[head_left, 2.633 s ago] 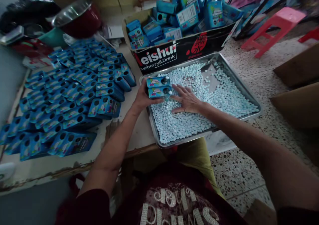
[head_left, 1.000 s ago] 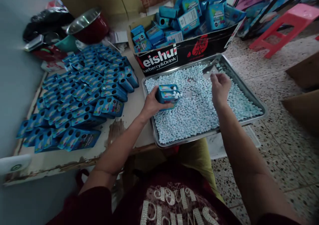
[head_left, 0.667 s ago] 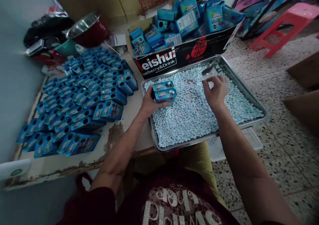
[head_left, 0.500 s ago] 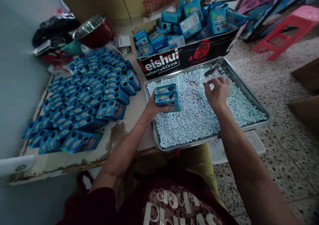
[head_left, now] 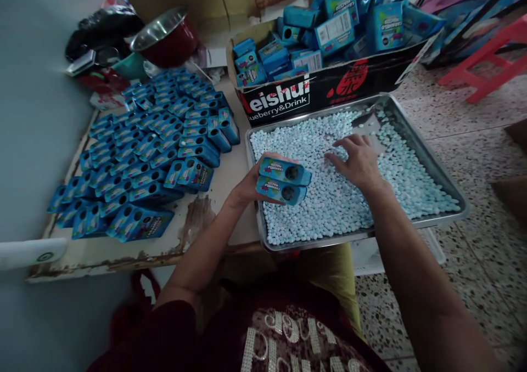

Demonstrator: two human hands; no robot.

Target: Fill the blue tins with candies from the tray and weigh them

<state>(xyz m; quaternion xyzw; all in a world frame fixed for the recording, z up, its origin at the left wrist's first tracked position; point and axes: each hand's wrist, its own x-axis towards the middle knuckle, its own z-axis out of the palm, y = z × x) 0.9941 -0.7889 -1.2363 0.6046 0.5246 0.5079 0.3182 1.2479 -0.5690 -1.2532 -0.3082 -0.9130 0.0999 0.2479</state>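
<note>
My left hand [head_left: 247,188] grips two small blue boxes [head_left: 283,181], stacked one on the other, each with a round hole facing up. It holds them over the near left part of a metal tray [head_left: 428,158] filled with small pale blue candies [head_left: 329,196]. My right hand [head_left: 358,161] lies palm down on the candies in the middle of the tray, fingers stretched out and spread toward the left. Nothing shows in it.
Several rows of the same blue boxes [head_left: 144,152] cover the worn table [head_left: 197,224] on the left. Behind the tray stands a cardboard carton [head_left: 321,86] heaped with blue boxes. A red bowl [head_left: 167,37] sits at the back left; a red stool [head_left: 489,59] stands on the speckled floor.
My right hand went from a raised closed grasp at the tray's far side to lying flat on the candies nearer the middle. My left hand tilted the two boxes and drew them slightly nearer.
</note>
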